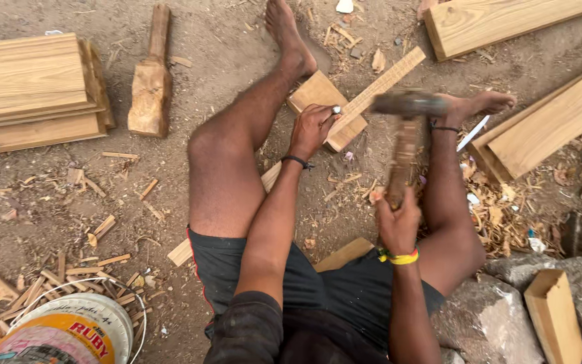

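Hammer (pixel 404 128), blurred, over ribbed wooden strip (pixel 378 86)

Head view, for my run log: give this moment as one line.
left hand: holds chisel on wood strip | right hand: grips raised mallet | strip rests on wood block

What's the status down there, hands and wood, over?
Left hand grips a chisel set on the wood strip. Right hand holds a raised hammer, blurred. Strip rests on a wood block. Bare feet close by.
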